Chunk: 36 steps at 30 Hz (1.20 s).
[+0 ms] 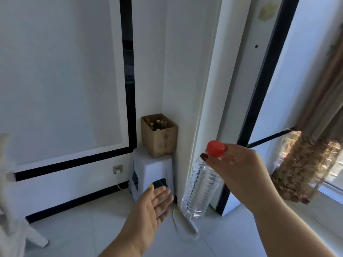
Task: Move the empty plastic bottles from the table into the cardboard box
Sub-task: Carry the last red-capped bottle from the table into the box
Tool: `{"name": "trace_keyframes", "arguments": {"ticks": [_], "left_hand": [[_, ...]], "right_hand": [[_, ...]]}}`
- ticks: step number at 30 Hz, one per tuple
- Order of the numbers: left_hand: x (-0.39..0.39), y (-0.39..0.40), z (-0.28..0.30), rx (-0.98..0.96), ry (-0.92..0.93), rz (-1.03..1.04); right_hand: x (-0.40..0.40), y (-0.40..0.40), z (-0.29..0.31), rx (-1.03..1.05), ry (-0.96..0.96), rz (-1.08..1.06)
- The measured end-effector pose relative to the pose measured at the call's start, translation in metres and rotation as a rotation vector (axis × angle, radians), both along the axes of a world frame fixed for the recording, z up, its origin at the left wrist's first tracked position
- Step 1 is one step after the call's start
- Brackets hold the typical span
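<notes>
My right hand (239, 169) grips a clear empty plastic bottle (199, 190) by its neck, just under the red cap (215, 148); the bottle hangs down and slightly left in the air. My left hand (152, 206) is held out flat, fingers apart, with nothing in it, below and left of the bottle. The cardboard box (159, 140) stands open in the room's corner on a white stool (148, 169), with several bottles upright inside. Both hands are well short of the box.
A white pillar and black-framed glass door (209, 108) stand just right of the box. A brown curtain (306, 164) hangs at the right by the window. A wall socket with a white cable (117, 169) sits left of the stool. White furniture legs (16, 225) show at far left.
</notes>
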<state>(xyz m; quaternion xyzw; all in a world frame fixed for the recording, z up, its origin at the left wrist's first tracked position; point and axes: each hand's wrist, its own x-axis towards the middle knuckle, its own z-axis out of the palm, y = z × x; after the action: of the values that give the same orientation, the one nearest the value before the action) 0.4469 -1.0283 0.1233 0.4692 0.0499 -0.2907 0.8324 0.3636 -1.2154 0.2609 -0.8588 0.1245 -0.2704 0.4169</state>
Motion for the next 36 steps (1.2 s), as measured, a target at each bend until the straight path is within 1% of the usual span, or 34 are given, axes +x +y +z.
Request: {"name": "trace_keyframes", "arguments": {"ticks": [5, 7, 9, 12, 14, 16, 19, 24, 27, 31, 33, 36], "left_hand": [[0.102, -0.057, 0.018, -0.002, -0.126, 0.186], [0.140, -0.075, 0.030, 0.031, -0.213, 0.250], [0.179, -0.089, 0.041, 0.159, -0.366, 0.309], [0.238, -0.104, 0.050, 0.436, -0.618, 0.359], [0.280, -0.110, 0.053, 0.532, -0.727, 0.369], [0.321, -0.116, 0.053, 0.572, -0.788, 0.363], [0.394, -0.126, 0.046, 0.553, -0.820, 0.344], [0.523, -0.136, 0.041, 0.558, -0.800, 0.310], [0.589, -0.143, 0.041, 0.568, -0.789, 0.304], [0.652, -0.153, 0.031, 0.581, -0.783, 0.294], [0.679, -0.158, 0.022, 0.584, -0.766, 0.278], [0.709, -0.167, 0.005, 0.589, -0.737, 0.271]], "right_hand": [[0.120, -0.061, 0.004, -0.034, -0.022, 0.125], [0.165, -0.081, 0.010, -0.042, -0.020, 0.158], [0.213, -0.102, 0.014, -0.051, -0.025, 0.177], [0.284, -0.125, 0.013, -0.072, -0.053, 0.177], [0.332, -0.138, 0.007, -0.085, -0.070, 0.165], [0.376, -0.147, 0.001, -0.089, -0.077, 0.146], [0.449, -0.160, -0.012, -0.099, -0.092, 0.128], [0.568, -0.176, -0.026, -0.097, -0.076, 0.102], [0.631, -0.184, -0.032, -0.060, -0.067, 0.084], [0.703, -0.188, -0.050, 0.018, -0.067, 0.045], [0.737, -0.192, -0.062, 0.049, -0.037, 0.040], [0.778, -0.197, -0.087, 0.030, 0.013, 0.063]]}}
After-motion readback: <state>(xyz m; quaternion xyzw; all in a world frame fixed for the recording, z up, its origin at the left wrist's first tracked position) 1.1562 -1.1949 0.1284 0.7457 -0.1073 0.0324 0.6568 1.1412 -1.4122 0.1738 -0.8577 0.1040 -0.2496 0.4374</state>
